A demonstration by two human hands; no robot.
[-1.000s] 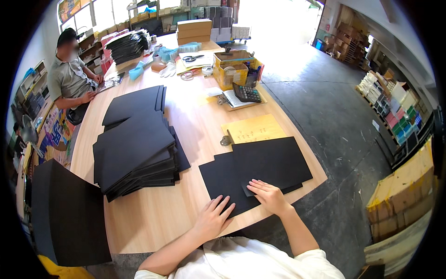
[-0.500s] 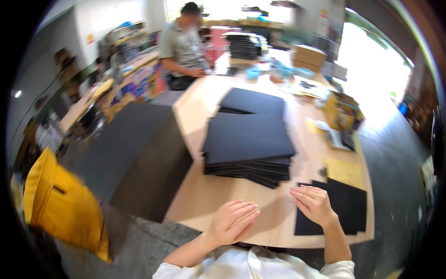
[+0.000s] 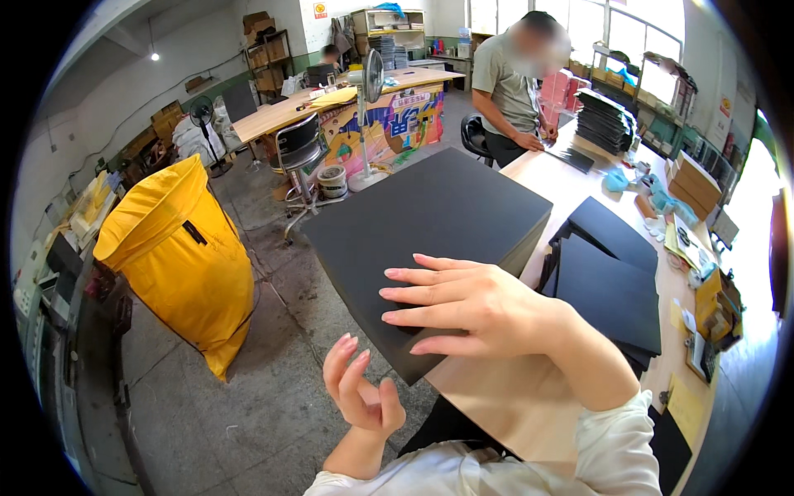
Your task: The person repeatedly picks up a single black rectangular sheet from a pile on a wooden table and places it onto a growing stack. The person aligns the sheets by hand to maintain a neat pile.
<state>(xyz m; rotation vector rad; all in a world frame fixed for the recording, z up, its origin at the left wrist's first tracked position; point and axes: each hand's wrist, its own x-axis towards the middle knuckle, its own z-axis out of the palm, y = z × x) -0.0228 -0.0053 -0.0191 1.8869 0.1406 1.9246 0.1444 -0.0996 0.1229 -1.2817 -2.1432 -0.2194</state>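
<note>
A tall squared stack of large black sheets (image 3: 430, 215) rises at the left edge of the light wood table. Over the near corner of its top, my right hand (image 3: 471, 306) is spread palm down; whether it presses on the top sheet I cannot tell. My left hand (image 3: 364, 393) is raised beside that same corner, fingers loosely bent and apart, holding nothing. To the right, a lower pile of smaller black boards (image 3: 612, 289) lies on the table, its layers unevenly turned.
A yellow sack (image 3: 182, 256) stands on the floor to the left. Across the table (image 3: 496, 397) a person (image 3: 509, 91) handles a dark board near another tall black stack (image 3: 604, 120). A chair (image 3: 299, 153) and a standing fan (image 3: 370, 107) are behind. Cardboard boxes (image 3: 693, 186) sit far right.
The view has swung left. Both hands have gone from above the table's front edge to the tall black stack, the right one now reaching across its corner.
</note>
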